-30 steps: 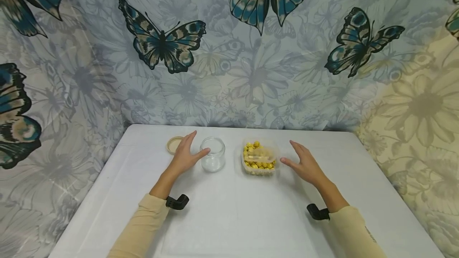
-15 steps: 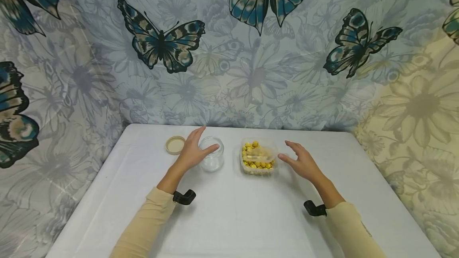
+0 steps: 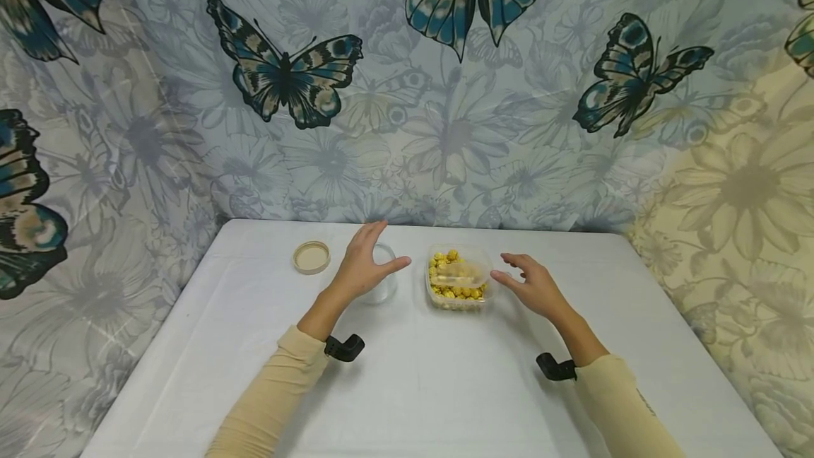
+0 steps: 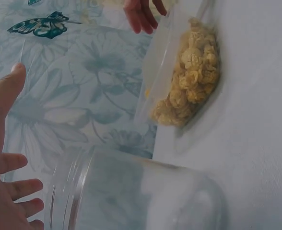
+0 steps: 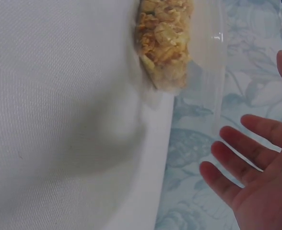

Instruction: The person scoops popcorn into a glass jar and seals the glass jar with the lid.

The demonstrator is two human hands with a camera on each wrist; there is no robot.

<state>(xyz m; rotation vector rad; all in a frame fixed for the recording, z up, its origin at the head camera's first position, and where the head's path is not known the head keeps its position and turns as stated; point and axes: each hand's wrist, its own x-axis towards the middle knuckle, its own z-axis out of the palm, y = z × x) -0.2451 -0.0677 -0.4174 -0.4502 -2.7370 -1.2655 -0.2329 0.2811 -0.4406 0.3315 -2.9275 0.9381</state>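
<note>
My left hand (image 3: 364,266) is held above the clear glass jar (image 4: 131,191), fingers spread and holding nothing; in the head view it hides much of the jar. The left wrist view shows the jar's mouth beside my fingertips, apart from them as far as I can tell. A clear plastic tub of yellow popcorn (image 3: 456,293) sits right of the jar. Just right of that tub, my right hand (image 3: 535,290) hovers with its fingers apart and nothing in them. In the right wrist view the popcorn (image 5: 165,43) shows through the tub's wall.
A round lid with a pale gold rim (image 3: 311,258) lies on the white table (image 3: 432,387), left of the jar. Behind the table hangs a cloth (image 3: 445,147) printed with butterflies and flowers. Black cameras (image 3: 345,348) are strapped to both wrists.
My left hand has moved right, from between the lid and the jar to over the jar, uncovering the lid. The right hand has shifted slightly left, closer to the tub.
</note>
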